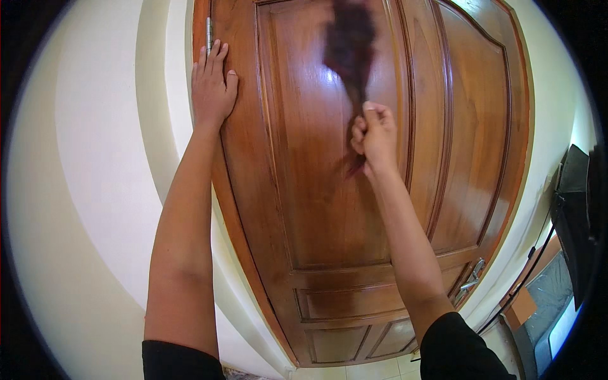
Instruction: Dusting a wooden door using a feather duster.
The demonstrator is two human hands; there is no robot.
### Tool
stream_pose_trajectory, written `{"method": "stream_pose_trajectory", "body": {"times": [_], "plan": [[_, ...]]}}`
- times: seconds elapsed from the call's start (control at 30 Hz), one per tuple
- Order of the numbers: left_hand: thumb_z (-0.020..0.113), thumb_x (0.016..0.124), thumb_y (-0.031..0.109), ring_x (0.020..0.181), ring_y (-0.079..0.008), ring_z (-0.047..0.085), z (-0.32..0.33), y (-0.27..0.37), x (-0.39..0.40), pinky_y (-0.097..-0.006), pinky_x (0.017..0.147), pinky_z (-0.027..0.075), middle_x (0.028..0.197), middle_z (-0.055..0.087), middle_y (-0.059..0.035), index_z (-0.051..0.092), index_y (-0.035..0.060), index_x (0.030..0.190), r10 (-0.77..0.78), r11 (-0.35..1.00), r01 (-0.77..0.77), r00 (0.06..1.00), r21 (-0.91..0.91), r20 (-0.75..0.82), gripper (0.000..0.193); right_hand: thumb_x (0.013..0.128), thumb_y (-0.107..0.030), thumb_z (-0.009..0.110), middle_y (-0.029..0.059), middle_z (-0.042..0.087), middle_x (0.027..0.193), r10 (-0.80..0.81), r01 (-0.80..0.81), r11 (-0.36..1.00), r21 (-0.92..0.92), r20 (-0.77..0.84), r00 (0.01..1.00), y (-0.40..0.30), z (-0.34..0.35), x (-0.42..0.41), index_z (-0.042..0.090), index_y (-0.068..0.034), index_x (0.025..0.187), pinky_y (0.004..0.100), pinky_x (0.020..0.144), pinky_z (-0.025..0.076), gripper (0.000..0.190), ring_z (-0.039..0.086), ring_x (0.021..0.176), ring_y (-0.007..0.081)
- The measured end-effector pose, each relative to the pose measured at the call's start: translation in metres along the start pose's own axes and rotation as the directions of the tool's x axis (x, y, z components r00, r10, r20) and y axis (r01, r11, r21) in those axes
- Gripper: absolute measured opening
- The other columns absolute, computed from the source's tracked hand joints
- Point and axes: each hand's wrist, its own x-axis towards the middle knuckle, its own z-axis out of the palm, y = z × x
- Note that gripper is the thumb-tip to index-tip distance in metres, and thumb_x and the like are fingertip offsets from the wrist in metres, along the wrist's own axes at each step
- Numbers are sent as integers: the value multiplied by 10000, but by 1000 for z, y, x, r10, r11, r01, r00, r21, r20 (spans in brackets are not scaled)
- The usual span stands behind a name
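Note:
A brown wooden panel door [332, 213] fills the middle of the head view. My right hand [375, 135] is closed around the handle of a dark feather duster [350, 42], whose blurred head points up in front of the door's tall panel. A reddish end of the duster shows just below that hand. My left hand [211, 88] lies flat, fingers apart, on the door's left edge and frame, right beside a metal hinge [209, 35]. It holds nothing.
A metal door handle [470, 281] is at the door's lower right. Pale walls [104, 142] flank the door. On the right stand a black fabric object [572, 199] on a thin pole and a plastic-covered item [548, 287]. Light floor tiles [370, 370] show at the bottom.

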Motion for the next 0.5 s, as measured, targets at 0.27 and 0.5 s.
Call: {"method": "stream_pose_trajectory", "body": {"times": [0.27,0.5], "plan": [[432,876,245,1372,-274,252,-2,0,-1,-435,1122,184,1462,338,-32,410,145,1364,2,1000,-2,1000,-10,-2,499,956,-239,502,-26,415,622,31,-11,976,-216,88,996,0,-11,-2,428,-108,959,199,373,243,151,348,451,51],[417,884,234,1381,-273,227,-2,1,-1,-442,1126,163,1478,306,-26,376,150,1382,-7,1000,8,1000,-7,26,507,971,-273,472,-57,386,572,45,-33,984,-172,63,997,-3,-11,-9,527,-69,915,212,407,260,219,324,431,48]]}}
